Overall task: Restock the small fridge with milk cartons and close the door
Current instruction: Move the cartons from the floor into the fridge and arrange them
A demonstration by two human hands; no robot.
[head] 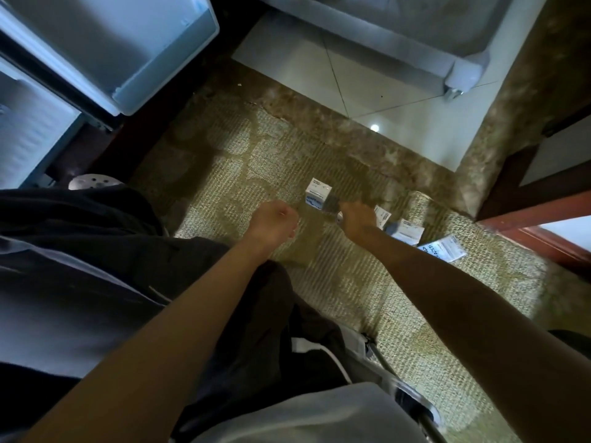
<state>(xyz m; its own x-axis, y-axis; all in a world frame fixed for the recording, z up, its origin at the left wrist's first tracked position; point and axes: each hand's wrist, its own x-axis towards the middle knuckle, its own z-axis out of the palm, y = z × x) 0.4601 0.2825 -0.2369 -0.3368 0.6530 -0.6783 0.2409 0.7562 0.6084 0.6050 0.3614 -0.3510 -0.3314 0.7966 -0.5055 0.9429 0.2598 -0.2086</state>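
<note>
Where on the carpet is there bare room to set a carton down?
Bare carpet lies between the open fridge and the left hand. It is crowded around the right hand, where milk cartons lie beside the upright carton.

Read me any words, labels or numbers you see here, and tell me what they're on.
Upright milk carton: dark print, too blurred to read.
Half-hidden carton: print unreadable.
Middle carton: label unreadable.
Flat carton: blue lettering, too blurred.
No other text visible.
</note>
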